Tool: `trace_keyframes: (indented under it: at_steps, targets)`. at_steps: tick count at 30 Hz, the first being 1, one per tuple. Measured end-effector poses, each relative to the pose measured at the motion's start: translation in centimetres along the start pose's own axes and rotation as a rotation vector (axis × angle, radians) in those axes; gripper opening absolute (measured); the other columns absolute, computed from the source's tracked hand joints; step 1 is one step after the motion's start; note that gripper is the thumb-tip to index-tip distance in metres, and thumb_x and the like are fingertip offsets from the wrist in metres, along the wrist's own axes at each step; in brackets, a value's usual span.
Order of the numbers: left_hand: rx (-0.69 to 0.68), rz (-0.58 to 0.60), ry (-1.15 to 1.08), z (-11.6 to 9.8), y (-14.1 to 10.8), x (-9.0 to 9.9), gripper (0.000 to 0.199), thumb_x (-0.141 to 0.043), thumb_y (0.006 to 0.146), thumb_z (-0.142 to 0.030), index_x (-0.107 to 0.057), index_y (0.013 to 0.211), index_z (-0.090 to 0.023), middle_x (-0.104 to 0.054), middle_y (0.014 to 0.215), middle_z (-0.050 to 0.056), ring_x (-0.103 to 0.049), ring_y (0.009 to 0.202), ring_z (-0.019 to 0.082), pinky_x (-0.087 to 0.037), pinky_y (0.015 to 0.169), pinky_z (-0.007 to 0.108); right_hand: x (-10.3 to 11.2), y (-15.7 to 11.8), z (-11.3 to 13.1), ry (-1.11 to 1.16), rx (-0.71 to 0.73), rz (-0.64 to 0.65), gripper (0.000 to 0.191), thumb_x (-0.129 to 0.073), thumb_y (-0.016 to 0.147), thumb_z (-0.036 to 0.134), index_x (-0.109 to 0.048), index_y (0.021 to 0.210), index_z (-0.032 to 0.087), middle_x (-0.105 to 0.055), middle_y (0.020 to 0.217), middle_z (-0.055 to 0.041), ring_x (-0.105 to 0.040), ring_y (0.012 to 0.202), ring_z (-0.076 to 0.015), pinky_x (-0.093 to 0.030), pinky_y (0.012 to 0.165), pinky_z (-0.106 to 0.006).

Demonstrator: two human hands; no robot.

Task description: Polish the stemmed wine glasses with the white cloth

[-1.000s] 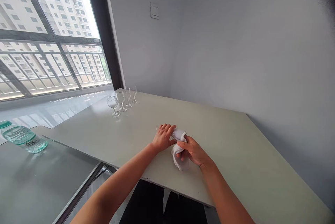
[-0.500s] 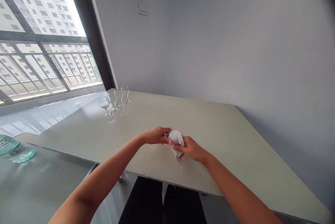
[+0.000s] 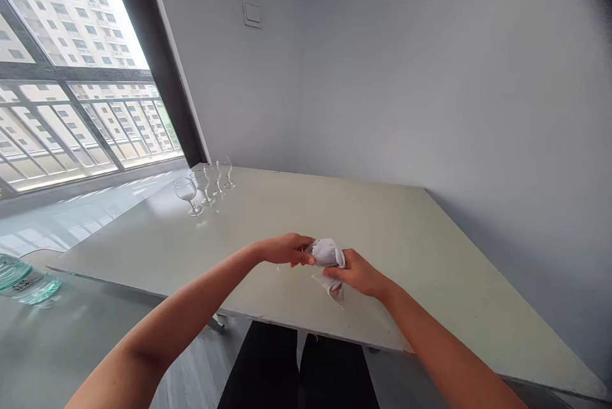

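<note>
My left hand (image 3: 292, 250) is closed around a wine glass held on its side above the table, its bowl towards the right. Most of the glass is hidden by my fingers and by a white cloth (image 3: 326, 252); a faint rim of its foot shows left of my fingers. My right hand (image 3: 352, 272) grips the cloth at the mouth of the glass, and a loose end hangs below. Whether the cloth is inside the bowl or only around it, I cannot tell for sure.
Several clear wine glasses (image 3: 185, 190) stand upright in a row at the table's far left. The pale table (image 3: 363, 218) meets walls behind and at right. A large water bottle (image 3: 29, 281) lies on a lower surface at left. A window (image 3: 71, 78) is beyond.
Both hands, with the glass and cloth, have shifted slightly to the right. The foot of the glass now shows left of my left hand. The view has turned a little.
</note>
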State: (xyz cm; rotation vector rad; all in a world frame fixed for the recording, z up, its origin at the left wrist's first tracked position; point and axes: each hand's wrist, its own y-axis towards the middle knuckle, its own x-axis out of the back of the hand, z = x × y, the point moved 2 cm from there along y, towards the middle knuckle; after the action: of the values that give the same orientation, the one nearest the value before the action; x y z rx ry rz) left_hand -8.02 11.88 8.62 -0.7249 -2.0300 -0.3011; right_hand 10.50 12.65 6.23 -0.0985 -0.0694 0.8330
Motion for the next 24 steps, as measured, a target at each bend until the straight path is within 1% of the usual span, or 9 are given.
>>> trace_keyframes:
  at_steps: [2,5,7,11,13,17,19,22,24]
  targets:
    - [0.052,-0.048,0.097,-0.6,-0.1,0.1,0.041,-0.036,0.085,-0.050,-0.051,0.111,-0.023,-0.062,0.079,0.002,-0.057,0.068,0.015,-0.040,0.063,0.026,0.3,0.2,-0.3,0.084,-0.016,-0.065,0.023,-0.067,0.067,0.034,-0.065,0.079,0.014,-0.058,0.058,0.0005,-0.053,0.047,-0.0108,-0.044,0.046,-0.024]
    - [0.061,-0.414,0.478,-1.3,0.0,-0.3,0.043,-0.040,0.086,-0.041,-0.041,0.123,-0.020,-0.061,0.088,0.008,-0.056,0.086,0.021,-0.037,0.077,0.035,0.5,0.6,-0.8,0.353,-0.004,-0.276,0.023,-0.067,0.067,0.036,-0.063,0.077,0.016,-0.055,0.053,0.0030,-0.046,0.039,-0.0057,-0.038,0.041,-0.020]
    - [0.001,-0.486,0.614,-1.3,0.1,-0.7,0.045,-0.042,0.085,-0.042,-0.042,0.123,-0.019,-0.061,0.085,0.009,-0.055,0.086,0.022,-0.036,0.079,0.036,0.2,0.5,-0.7,0.413,0.016,-0.282,0.022,-0.066,0.069,0.037,-0.062,0.078,0.017,-0.054,0.053,0.0037,-0.044,0.039,-0.0050,-0.038,0.041,-0.020]
    - [0.005,-0.320,0.437,-0.5,-0.2,-0.2,0.048,-0.038,0.082,-0.055,-0.046,0.120,-0.026,-0.060,0.066,-0.001,-0.055,0.063,0.014,-0.037,0.062,0.026,-0.2,-0.7,-0.1,0.104,0.032,-0.130,0.024,-0.065,0.069,0.037,-0.063,0.082,0.017,-0.058,0.059,0.0009,-0.054,0.049,-0.0119,-0.044,0.049,-0.025]
    - [0.023,-0.269,0.359,-0.6,-0.3,0.0,0.045,-0.035,0.083,-0.054,-0.048,0.117,-0.028,-0.059,0.063,-0.003,-0.054,0.058,0.012,-0.036,0.060,0.024,0.0,-0.9,0.1,0.017,0.013,-0.128,0.024,-0.065,0.069,0.038,-0.063,0.077,0.016,-0.058,0.057,0.0004,-0.054,0.048,-0.0127,-0.043,0.048,-0.026]
    - [-0.012,-0.513,0.560,-1.1,-0.1,-0.2,0.040,-0.038,0.086,-0.045,-0.052,0.114,-0.021,-0.063,0.081,0.007,-0.056,0.081,0.019,-0.035,0.080,0.034,0.4,-0.3,0.2,0.254,0.014,-0.305,0.024,-0.064,0.070,0.039,-0.061,0.078,0.016,-0.053,0.054,0.0032,-0.045,0.039,-0.0065,-0.037,0.043,-0.022]
    - [-0.051,-0.541,0.595,-0.9,0.1,-0.5,0.041,-0.039,0.085,-0.046,-0.055,0.110,-0.018,-0.062,0.077,0.008,-0.055,0.079,0.020,-0.034,0.081,0.036,0.1,-0.2,0.2,0.304,0.029,-0.300,0.025,-0.061,0.072,0.040,-0.060,0.082,0.017,-0.052,0.056,0.0030,-0.044,0.040,-0.0059,-0.038,0.044,-0.022]
    - [-0.045,-0.438,0.411,-0.2,0.1,-0.3,0.042,-0.042,0.080,-0.055,-0.061,0.096,-0.021,-0.056,0.060,0.002,-0.052,0.063,0.015,-0.035,0.068,0.029,-0.4,-0.9,0.4,0.066,0.034,-0.144,0.024,-0.058,0.075,0.039,-0.060,0.085,0.017,-0.054,0.059,0.0011,-0.051,0.048,-0.0107,-0.043,0.050,-0.025]
    - [-0.005,-0.302,0.167,0.1,-0.1,0.1,0.043,-0.043,0.077,-0.059,-0.063,0.086,-0.022,-0.051,0.054,-0.001,-0.047,0.055,0.011,-0.034,0.059,0.024,-0.3,-1.6,0.8,-0.132,0.044,-0.056,0.022,-0.054,0.077,0.036,-0.060,0.088,0.018,-0.057,0.065,-0.0003,-0.054,0.055,-0.0136,-0.045,0.053,-0.028]
